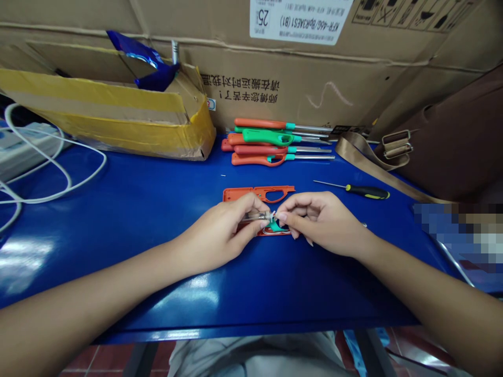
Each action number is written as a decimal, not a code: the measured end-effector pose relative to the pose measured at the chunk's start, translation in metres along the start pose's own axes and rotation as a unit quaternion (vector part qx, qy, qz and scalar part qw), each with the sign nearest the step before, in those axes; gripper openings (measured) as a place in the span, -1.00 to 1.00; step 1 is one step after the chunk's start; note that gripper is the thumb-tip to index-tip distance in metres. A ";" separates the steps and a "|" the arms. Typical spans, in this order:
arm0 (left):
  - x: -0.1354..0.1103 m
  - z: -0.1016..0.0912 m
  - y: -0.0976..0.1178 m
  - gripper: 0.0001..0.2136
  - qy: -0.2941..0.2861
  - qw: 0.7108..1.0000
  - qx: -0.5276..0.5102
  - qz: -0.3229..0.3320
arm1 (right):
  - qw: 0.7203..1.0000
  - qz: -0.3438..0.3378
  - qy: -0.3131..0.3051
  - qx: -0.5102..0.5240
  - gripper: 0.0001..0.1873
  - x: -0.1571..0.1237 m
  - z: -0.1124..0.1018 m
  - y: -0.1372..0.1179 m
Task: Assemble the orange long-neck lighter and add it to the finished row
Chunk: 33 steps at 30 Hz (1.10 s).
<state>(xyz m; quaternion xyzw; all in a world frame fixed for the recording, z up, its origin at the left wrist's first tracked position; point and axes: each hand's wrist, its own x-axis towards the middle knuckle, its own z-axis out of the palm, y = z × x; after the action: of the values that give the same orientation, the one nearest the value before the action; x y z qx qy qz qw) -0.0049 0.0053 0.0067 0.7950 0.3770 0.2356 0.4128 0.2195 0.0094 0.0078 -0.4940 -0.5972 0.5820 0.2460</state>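
My left hand pinches a clear lighter fuel tank between thumb and fingers, its fitted end facing right. At that end, the thumb and fingertips of my right hand are pressed together on a small part too tiny to name. Beneath the hands lies an orange lighter shell half with a teal trigger and thin wire, partly covered by my fingers. Just beyond them rests the other orange shell half, inner side up.
Several gas lighters are stacked at the back. A screwdriver and a brown strap lie to the right. An open cardboard box and white cables occupy the left. A tiny metal pin sits on the blue table.
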 end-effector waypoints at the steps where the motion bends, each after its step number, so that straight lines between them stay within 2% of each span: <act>1: 0.000 0.000 0.000 -0.91 0.000 1.000 0.002 0.000 | 1.000 0.001 0.000 -0.001 -0.78 0.000 0.000 0.000; 12: -0.002 0.005 -0.002 -0.91 0.009 1.000 -0.012 0.009 | 1.000 0.005 0.002 0.013 -0.72 0.001 0.002 -0.003; 19: -0.003 0.006 0.001 -0.90 0.024 0.999 0.033 0.003 | 0.999 -0.012 0.019 0.026 -0.70 0.004 0.002 -0.007; 25: -0.002 0.003 0.004 -0.89 0.047 0.998 0.034 0.014 | 1.000 0.004 0.017 0.021 -0.64 0.002 -0.005 -0.013; 33: -0.002 0.005 0.003 -0.89 0.060 0.995 0.064 0.042 | 1.000 -0.008 0.019 0.017 -0.63 0.005 -0.003 -0.006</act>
<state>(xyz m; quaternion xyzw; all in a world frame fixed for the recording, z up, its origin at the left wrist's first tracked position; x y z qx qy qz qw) -0.0017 -0.0001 0.0064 0.8192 0.3818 0.2756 0.3272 0.2180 0.0159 0.0122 -0.4957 -0.5869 0.5803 0.2703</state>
